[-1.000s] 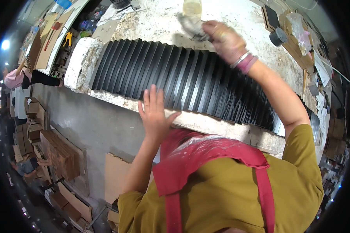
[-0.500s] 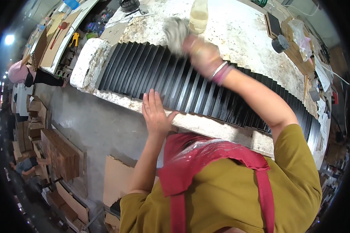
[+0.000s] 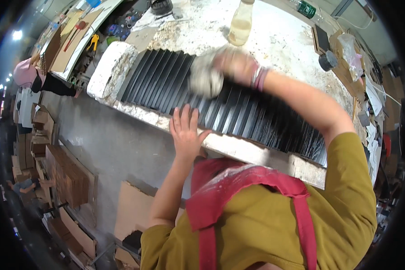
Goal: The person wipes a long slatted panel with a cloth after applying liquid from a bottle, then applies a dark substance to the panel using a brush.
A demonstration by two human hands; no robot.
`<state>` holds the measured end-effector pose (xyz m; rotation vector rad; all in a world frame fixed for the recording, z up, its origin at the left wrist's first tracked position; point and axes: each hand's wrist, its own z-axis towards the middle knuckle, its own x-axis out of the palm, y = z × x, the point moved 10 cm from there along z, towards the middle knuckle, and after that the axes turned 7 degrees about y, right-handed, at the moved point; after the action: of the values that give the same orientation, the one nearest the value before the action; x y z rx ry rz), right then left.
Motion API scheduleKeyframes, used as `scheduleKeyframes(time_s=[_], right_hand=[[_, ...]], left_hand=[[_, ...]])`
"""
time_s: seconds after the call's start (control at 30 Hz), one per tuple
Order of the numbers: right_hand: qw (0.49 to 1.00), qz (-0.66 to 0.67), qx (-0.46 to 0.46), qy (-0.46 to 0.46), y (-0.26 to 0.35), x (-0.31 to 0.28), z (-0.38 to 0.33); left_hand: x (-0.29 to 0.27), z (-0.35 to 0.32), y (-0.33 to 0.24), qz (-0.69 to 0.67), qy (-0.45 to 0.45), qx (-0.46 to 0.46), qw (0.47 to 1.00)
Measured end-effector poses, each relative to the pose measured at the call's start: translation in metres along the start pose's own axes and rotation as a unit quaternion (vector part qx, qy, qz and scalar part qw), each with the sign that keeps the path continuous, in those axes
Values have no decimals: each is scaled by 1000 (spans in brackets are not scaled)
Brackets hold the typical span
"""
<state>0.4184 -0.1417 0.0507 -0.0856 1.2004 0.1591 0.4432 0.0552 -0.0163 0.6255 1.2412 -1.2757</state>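
A long black pleated bellows cover (image 3: 159, 78) lies across the table (image 3: 274, 27), its folds running front to back. My right hand (image 3: 236, 65), blurred by motion, grips a crumpled greyish-white rag (image 3: 206, 77) pressed on the middle of the folds. The folds to the right of it have a wet-looking shine. My left hand (image 3: 186, 130) rests with fingers spread flat on the near edge of the cover, holding nothing. Behind the rag stands a clear bottle (image 3: 241, 24) of pale yellow liquid.
A white block (image 3: 110, 72) sits at the cover's left end. At the right are a dark round piece (image 3: 327, 61) and a clear plastic bag (image 3: 350, 51). A green bottle (image 3: 306, 9) lies at the back. Another person in a pink top (image 3: 26, 74) is at the far left, near stacked cardboard (image 3: 65, 175).
My right hand has drawn the rag from the cover's far edge toward me onto the folds. My left hand stays on the near edge.
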Motion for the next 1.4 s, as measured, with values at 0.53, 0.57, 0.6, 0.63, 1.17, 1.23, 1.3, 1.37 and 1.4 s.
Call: scheduleKeyframes(time_s=[0.53,0.57,0.6,0.63,1.17,1.23,1.3,1.37,1.4], right_hand=[[992,-4,126,-19,-29,-43,28],[994,21,105,-37,1,-46,43],[997,-6,76,14,37,-36,50],[1000,15,8,19,71,-25,48],[985,33,162,39,65,34,66],[979,170,50,101,133,50,69],[984,-116,-110,80,183,15,74],[922,-326,-205,40,197,-18,86],[990,40,-64,117,157,-8,90]], left_hand=[[-17,-3,12,14,-16,-2,1000],[-21,-7,21,9,-32,-23,999],[-16,-12,28,10,-17,-22,1000],[-9,-13,33,10,-2,-16,1000],[-9,9,91,15,-7,-63,998],[15,-2,101,65,27,-48,996],[-13,4,101,-17,-68,-14,997],[-5,6,101,112,-114,-39,986],[0,6,103,108,-59,-24,992]])
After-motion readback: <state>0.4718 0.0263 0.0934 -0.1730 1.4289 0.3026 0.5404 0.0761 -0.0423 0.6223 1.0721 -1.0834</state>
